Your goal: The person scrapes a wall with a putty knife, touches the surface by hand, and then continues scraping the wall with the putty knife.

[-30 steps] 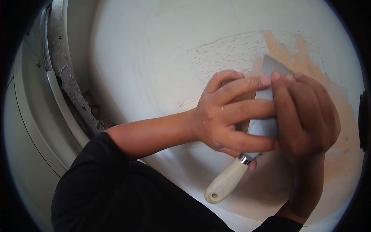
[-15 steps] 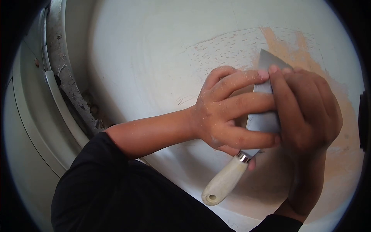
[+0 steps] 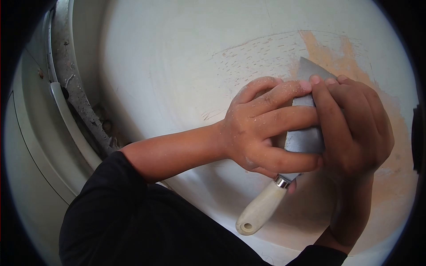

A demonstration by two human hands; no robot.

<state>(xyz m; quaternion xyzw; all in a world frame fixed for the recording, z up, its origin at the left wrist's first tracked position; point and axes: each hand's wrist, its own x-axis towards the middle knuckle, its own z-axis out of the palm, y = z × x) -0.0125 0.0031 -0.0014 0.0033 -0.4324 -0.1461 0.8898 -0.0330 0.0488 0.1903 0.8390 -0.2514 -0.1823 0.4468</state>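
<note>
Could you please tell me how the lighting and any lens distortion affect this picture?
Head view: wide-angle distortion with black corners; soft light on the pale surface; the right hand looks darker than the left hand; a small highlight on the ferrule of the putty knife.

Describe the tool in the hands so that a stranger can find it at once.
On the large pale surface, find the left hand and right hand, close together. The scraper shows between them, its gray blade partly covered. Unlike anything nearby, it has a cream handle with a hole.
</note>
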